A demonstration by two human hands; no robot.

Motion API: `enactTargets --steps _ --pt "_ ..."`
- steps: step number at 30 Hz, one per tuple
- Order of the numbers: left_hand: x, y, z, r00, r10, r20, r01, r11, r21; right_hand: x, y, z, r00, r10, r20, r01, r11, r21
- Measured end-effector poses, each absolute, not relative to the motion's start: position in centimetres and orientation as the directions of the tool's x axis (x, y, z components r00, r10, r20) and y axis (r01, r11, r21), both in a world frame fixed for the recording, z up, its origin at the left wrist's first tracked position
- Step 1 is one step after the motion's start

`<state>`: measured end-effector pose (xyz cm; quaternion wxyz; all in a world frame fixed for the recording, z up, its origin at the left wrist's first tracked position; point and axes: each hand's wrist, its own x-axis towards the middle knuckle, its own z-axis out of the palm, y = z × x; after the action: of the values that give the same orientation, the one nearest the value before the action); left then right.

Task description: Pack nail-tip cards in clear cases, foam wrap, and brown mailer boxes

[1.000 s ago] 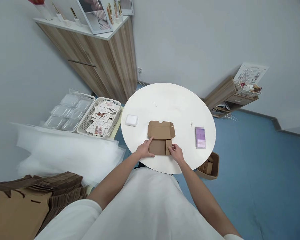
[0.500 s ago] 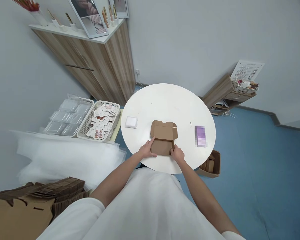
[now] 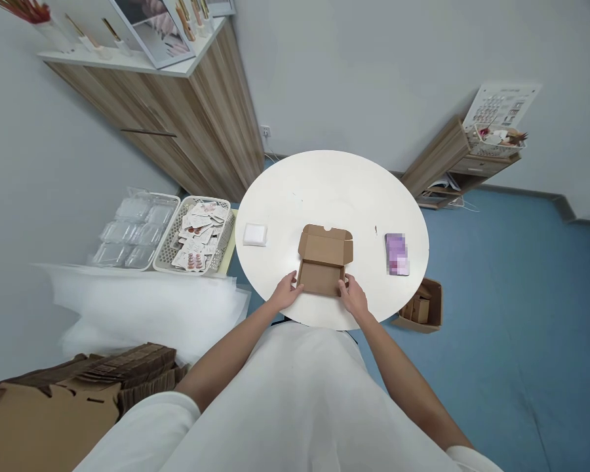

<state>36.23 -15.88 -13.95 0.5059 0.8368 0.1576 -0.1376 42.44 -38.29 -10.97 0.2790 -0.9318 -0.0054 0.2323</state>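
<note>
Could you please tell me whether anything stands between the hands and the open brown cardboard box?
Nothing visible does: the left hand and right hand are at opposite sides of the box. A white rectangular packet lies apart to the left, a purple rectangular object to the right.

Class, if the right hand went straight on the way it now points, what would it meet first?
The right hand would first meet the open cardboard box, at its right side; it seems to touch there, though depth is unclear.

Stacked cardboard [image 3: 54,419] and translucent sheets [image 3: 142,308] suggest a packing room.
</note>
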Motion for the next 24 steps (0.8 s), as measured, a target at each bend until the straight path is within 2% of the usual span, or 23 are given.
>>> enactTargets --steps 4,7,10,18,21,24 --pt "36.3 -16.6 -13.9 0.938 0.102 -0.330 0.345 -0.328 0.879 42.0 -38.9 -11.3 0.860 0.201 -0.469 -0.237 -0.656 -0.717" --pt "37.2 -17.4 -13.5 0.955 0.065 -0.290 0.296 -0.281 0.913 42.9 -39.2 -11.7 0.857 0.203 -0.473 -0.306 -0.538 -0.785" --pt "38.4 -18.2 -13.3 0.950 0.085 -0.302 0.313 -0.273 0.909 44.2 -39.6 -12.1 0.871 0.200 -0.449 -0.314 -0.474 -0.822" --pt "39.7 -19.2 -13.8 0.938 0.109 -0.330 0.347 -0.276 0.896 45.5 -41.5 -13.1 0.866 0.269 -0.423 -0.280 -0.439 -0.853" --pt "39.1 -19.1 -14.0 0.899 0.162 -0.406 0.436 -0.274 0.857 45.1 -42.0 -13.7 0.875 0.272 -0.401 -0.253 -0.449 -0.857" --pt "38.2 -18.6 -14.3 0.831 0.248 -0.498 0.550 -0.238 0.800 44.4 -42.4 -14.4 0.922 0.200 -0.330 -0.188 -0.514 -0.837"
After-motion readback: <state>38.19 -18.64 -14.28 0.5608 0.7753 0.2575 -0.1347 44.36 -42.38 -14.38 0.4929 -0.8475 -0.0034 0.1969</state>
